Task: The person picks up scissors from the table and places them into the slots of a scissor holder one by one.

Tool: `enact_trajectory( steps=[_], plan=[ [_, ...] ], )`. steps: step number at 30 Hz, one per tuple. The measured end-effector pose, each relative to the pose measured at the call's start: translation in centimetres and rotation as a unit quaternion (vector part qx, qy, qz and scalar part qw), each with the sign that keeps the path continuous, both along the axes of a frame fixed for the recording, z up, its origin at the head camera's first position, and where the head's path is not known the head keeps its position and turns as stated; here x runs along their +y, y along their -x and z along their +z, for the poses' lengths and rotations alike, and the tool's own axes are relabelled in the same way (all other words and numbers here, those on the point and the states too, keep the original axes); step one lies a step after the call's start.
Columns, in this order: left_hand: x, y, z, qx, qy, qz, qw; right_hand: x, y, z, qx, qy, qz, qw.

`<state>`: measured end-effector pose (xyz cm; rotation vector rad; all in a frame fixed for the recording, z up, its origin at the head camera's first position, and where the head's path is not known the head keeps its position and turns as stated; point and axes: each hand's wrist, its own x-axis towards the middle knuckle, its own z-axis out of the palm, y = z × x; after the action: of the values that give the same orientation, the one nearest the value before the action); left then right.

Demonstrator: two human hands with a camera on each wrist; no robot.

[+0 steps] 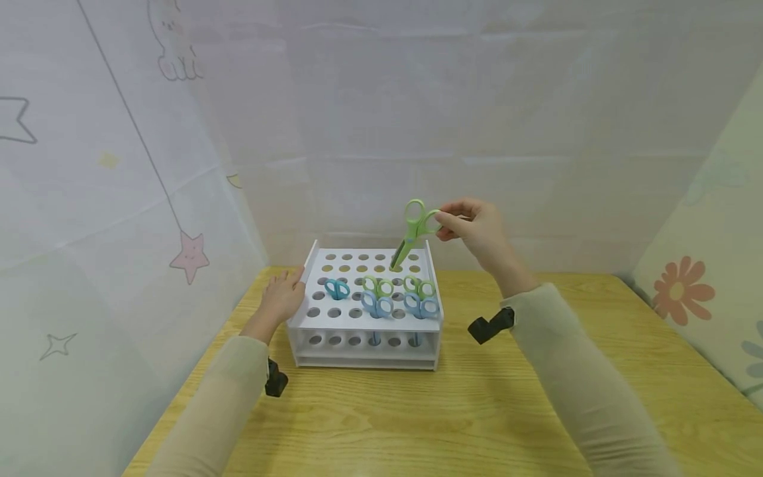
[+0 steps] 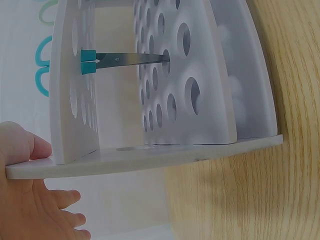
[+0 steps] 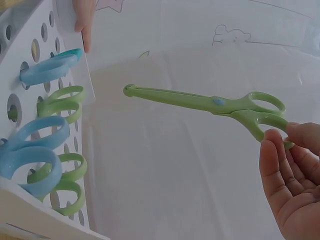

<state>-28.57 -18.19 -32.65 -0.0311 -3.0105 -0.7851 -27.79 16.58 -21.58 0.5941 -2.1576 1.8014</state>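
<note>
My right hand pinches one handle loop of a pair of green scissors. Those scissors hang above the back of a white holed rack, blades slanting down and tips over the back rows. My left hand holds the rack's left side panel, thumb on the inner side and fingers outside in the left wrist view. Standing handles-up in the rack are teal scissors, two green pairs and two light blue pairs. The teal blades pass through the lower shelf too.
The rack stands on a wood-grain table. White cloth with drawn figures hangs behind and at the sides. Raised side panels edge the rack's left and right. A black wrist camera is strapped to the right sleeve.
</note>
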Motion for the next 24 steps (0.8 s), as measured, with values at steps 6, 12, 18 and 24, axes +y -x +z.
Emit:
enact_trajectory(
  steps=[6, 12, 18, 24],
  plan=[
    [0.0, 0.1, 0.1, -0.006, 0.001, 0.002, 1.0000, -1.3, 0.0, -0.1, -0.004, -0.010, 0.015, 0.9998],
    [0.1, 0.1, 0.0, -0.013, -0.004, 0.006, 0.9999, -2.6, 0.1, -0.3, -0.017, -0.014, 0.029, 0.9993],
    [0.1, 0.3, -0.2, -0.013, -0.002, 0.007, 0.9999, -3.8, 0.2, -0.6, -0.015, -0.025, 0.040, 0.9988],
    [0.1, 0.4, -0.2, -0.004, -0.001, 0.005, 1.0000, -5.0, 0.2, -0.8, -0.023, -0.025, 0.052, 0.9980]
  ],
)
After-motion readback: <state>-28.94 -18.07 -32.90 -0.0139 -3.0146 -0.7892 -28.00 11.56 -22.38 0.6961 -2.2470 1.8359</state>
